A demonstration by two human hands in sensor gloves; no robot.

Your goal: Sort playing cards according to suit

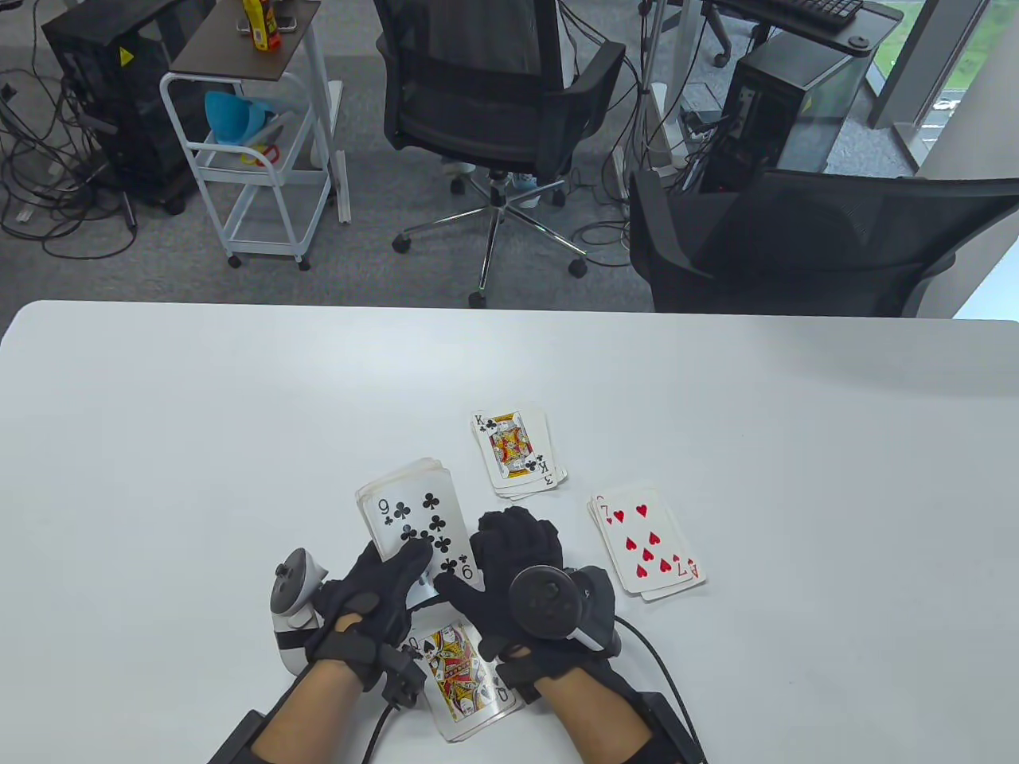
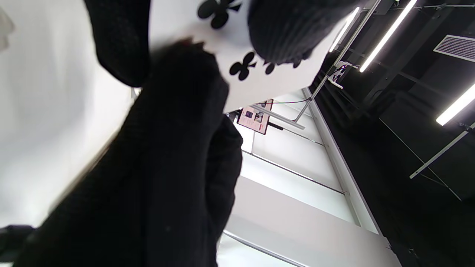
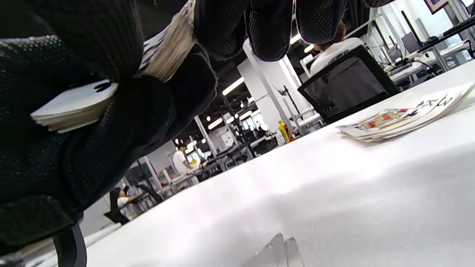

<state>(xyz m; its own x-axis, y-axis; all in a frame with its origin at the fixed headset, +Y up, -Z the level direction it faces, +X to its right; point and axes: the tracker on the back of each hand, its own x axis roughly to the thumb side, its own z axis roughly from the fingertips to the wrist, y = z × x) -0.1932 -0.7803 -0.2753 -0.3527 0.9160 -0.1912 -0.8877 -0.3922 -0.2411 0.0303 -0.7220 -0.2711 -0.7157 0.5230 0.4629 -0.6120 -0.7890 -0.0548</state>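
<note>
My left hand (image 1: 396,567) holds a face-up deck (image 1: 414,517) above the table, its thumb lying on the top card, a nine of clubs (image 2: 245,85). My right hand (image 1: 478,557) is against the deck's right side, thumb at the near corner and fingers curled at the right edge, pinching the nine. The deck's edge (image 3: 167,55) shows between gloved fingers in the right wrist view. Three face-up piles lie on the table: king of clubs (image 1: 516,450), seven of hearts (image 1: 646,543), and queen of spades (image 1: 462,672), partly hidden under my wrists.
The white table (image 1: 199,446) has bare surface left and far. The king pile (image 3: 404,118) lies just ahead of my right hand. Two black office chairs (image 1: 796,239) stand beyond the far edge, and a white cart (image 1: 255,159) stands at the back left.
</note>
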